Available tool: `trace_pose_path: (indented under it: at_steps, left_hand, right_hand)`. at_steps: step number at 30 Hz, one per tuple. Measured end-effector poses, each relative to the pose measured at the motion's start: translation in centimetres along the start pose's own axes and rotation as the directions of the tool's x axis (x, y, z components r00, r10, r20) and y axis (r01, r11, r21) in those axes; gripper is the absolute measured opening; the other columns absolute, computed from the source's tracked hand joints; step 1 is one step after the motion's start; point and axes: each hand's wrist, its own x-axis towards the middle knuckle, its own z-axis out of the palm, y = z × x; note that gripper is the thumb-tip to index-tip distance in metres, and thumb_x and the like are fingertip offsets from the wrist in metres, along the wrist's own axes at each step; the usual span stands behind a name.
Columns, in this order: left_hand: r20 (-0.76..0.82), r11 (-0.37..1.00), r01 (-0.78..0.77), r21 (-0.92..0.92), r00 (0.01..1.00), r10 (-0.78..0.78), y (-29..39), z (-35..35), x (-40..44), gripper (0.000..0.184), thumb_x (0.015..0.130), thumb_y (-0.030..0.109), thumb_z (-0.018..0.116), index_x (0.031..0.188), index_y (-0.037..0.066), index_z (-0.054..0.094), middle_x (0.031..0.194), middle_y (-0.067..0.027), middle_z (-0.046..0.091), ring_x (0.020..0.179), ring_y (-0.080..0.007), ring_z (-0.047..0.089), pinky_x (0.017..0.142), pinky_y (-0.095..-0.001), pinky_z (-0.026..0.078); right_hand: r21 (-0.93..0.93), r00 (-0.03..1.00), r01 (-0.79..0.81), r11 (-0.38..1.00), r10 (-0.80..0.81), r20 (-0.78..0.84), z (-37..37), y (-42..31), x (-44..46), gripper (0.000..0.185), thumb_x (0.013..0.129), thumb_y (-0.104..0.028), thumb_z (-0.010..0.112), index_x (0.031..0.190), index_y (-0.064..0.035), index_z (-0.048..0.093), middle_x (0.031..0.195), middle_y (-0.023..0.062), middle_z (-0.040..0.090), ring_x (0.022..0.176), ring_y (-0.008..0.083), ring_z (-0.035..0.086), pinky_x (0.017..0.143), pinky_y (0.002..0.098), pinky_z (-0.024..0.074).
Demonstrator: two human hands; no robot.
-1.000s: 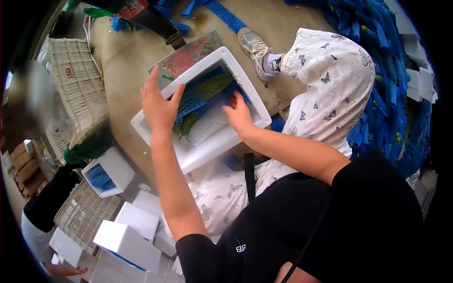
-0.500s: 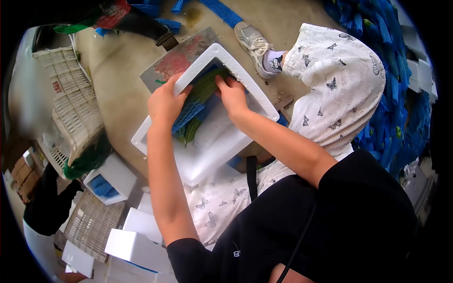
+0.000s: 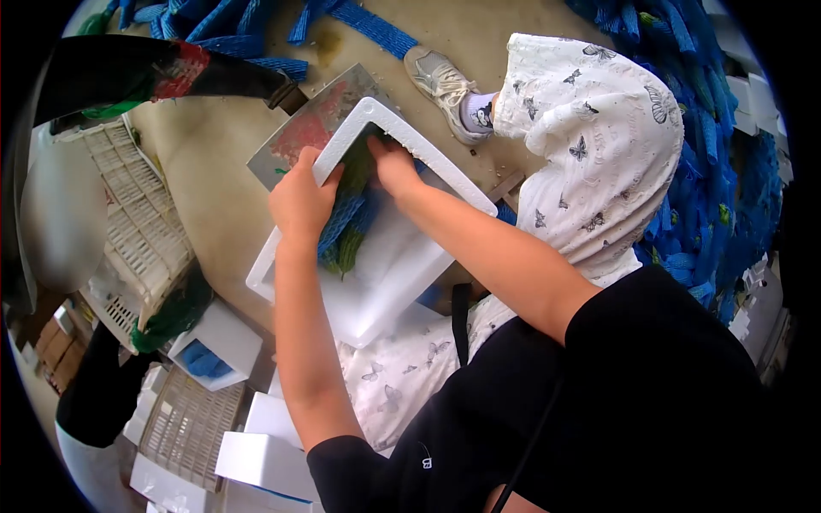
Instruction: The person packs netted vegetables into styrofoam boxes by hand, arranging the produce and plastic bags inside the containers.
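Observation:
A white foam box (image 3: 402, 299) stands tilted before me, its open side facing up toward me. In it lie long, ridged green gourds (image 3: 349, 250), partly covered by blue netting (image 3: 340, 224). My left hand (image 3: 301, 201) is closed over the box's left rim, with its thumb inside beside a gourd. Inside the upper corner, my right hand (image 3: 395, 169) is closed at the upper end of a green gourd; its fingertips are partly hidden.
A metal plate (image 3: 299, 128) lies behind the box, below a dark arm-like machine part (image 3: 231, 81). White plastic crates (image 3: 141, 201) and foam boxes (image 3: 265, 462) stand at left. Blue-netted produce (image 3: 697, 171) is heaped at right. Another person's dark sleeve (image 3: 98, 385) shows lower left.
The view has shifted slightly, so the box appears lower and to the left. My right hand has gone deeper into the upper corner; my left hand stays at the left rim.

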Motion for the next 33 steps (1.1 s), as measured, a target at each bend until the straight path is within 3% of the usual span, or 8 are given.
trace_pose_path:
  at_steps: [6, 10, 14, 16, 20, 25, 28, 33]
  left_hand:
    - [0.128, 0.994, 0.106, 0.022, 0.986, -0.108, 0.6, -0.6, 0.8, 0.035, 0.081, 0.034, 0.069, 0.110, 0.018, 0.056, 0.099, -0.0126, 0.067, 0.093, -0.0336, 0.063, 0.080, -0.0461, 0.048]
    - [-0.550, 0.932, -0.358, 0.061, 0.767, 0.331, 2.0, 2.8, -3.1, 0.066, 0.083, 0.026, 0.063, 0.142, 0.013, 0.036, 0.148, -0.0077, 0.035, 0.137, -0.0315, 0.032, 0.112, -0.0584, 0.014]
    - [-0.125, 0.696, -0.310, 0.648, 0.858, 0.499, -3.1, 11.4, -5.9, 0.055, 0.089, 0.031, 0.050, 0.141, 0.016, 0.039, 0.154, -0.0096, 0.023, 0.144, -0.0284, 0.015, 0.113, -0.0577, 0.003]
    - [-0.047, 0.622, -0.323, 0.714, 0.863, 0.502, -4.2, 10.0, -6.7, 0.052, 0.088, 0.030, 0.050, 0.137, 0.015, 0.045, 0.156, -0.0104, 0.018, 0.144, -0.0296, 0.012, 0.113, -0.0582, 0.003]
    - [0.022, 0.790, -0.209, 0.577, 0.970, 0.240, 0.6, 9.5, -6.2, 0.054, 0.084, 0.032, 0.055, 0.135, 0.015, 0.047, 0.154, -0.0112, 0.023, 0.141, -0.0312, 0.021, 0.111, -0.0622, 0.006]
    - [-0.143, 0.930, -0.215, 0.299, 0.953, 0.266, 6.9, 7.5, -10.0, 0.040, 0.090, 0.029, 0.053, 0.119, 0.003, 0.058, 0.146, -0.0192, 0.034, 0.134, -0.0365, 0.033, 0.111, -0.0562, 0.016]
    - [0.195, 0.824, 0.096, -0.559, 0.981, 0.018, 7.4, 11.1, -12.3, 0.043, 0.093, 0.027, 0.052, 0.120, -0.007, 0.054, 0.129, -0.0208, 0.054, 0.121, -0.0286, 0.048, 0.102, -0.0373, 0.034]
    - [0.222, 0.941, 0.085, -0.326, 0.975, -0.011, 7.3, 10.2, -12.8, 0.047, 0.088, 0.027, 0.058, 0.121, -0.006, 0.056, 0.121, -0.0187, 0.060, 0.110, -0.0285, 0.056, 0.094, -0.0350, 0.042]
  right_hand:
    - [-0.417, 0.997, -0.016, 0.909, -0.014, -0.069, 0.2, 0.0, 2.5, 0.051, 0.092, -0.046, 0.046, 0.121, -0.0040, 0.054, 0.107, 0.0150, 0.063, 0.087, 0.0239, 0.064, 0.072, 0.0365, 0.0514]
    - [-0.362, 0.997, 0.075, 0.929, -0.080, 0.000, 0.3, -1.5, 0.4, 0.055, 0.089, -0.040, 0.050, 0.128, -0.0008, 0.045, 0.119, 0.0220, 0.054, 0.098, 0.0337, 0.059, 0.082, 0.0406, 0.0481]
    - [-0.396, 0.965, 0.193, 0.897, -0.101, 0.243, -1.3, -3.8, -9.4, 0.063, 0.086, -0.035, 0.054, 0.135, 0.0025, 0.037, 0.130, 0.0289, 0.046, 0.109, 0.0434, 0.054, 0.092, 0.0448, 0.0448]
    - [-0.363, 0.572, 0.685, 0.631, -0.158, 0.805, -6.3, -5.7, -15.8, 0.053, 0.089, -0.024, 0.055, 0.133, -0.0025, 0.039, 0.126, 0.0228, 0.046, 0.106, 0.0409, 0.055, 0.085, 0.0463, 0.0476]
    - [-0.100, 0.092, 0.993, 0.065, -0.952, 0.292, -24.1, -14.9, -24.6, 0.033, 0.083, -0.008, 0.060, 0.116, -0.0056, 0.059, 0.119, 0.0117, 0.058, 0.101, 0.0311, 0.059, 0.086, 0.0389, 0.0486]
    - [-0.215, 0.624, 0.012, 0.977, -0.175, -0.762, -52.4, 2.1, -12.9, 0.044, 0.077, -0.016, 0.069, 0.118, -0.0057, 0.057, 0.114, 0.0135, 0.062, 0.104, 0.0231, 0.062, 0.088, 0.0359, 0.0486]
    - [-0.343, 0.591, -0.466, 0.816, -0.002, -0.807, -63.0, 13.3, -11.6, 0.053, 0.073, -0.026, 0.073, 0.118, -0.0073, 0.055, 0.122, 0.0151, 0.057, 0.106, 0.0309, 0.058, 0.089, 0.0409, 0.0484]
    - [-0.255, 0.530, -0.676, 0.691, 0.215, -0.820, -63.9, 15.6, -6.7, 0.078, 0.065, -0.039, 0.080, 0.127, -0.0059, 0.045, 0.127, 0.0176, 0.050, 0.117, 0.0337, 0.050, 0.098, 0.0437, 0.0435]
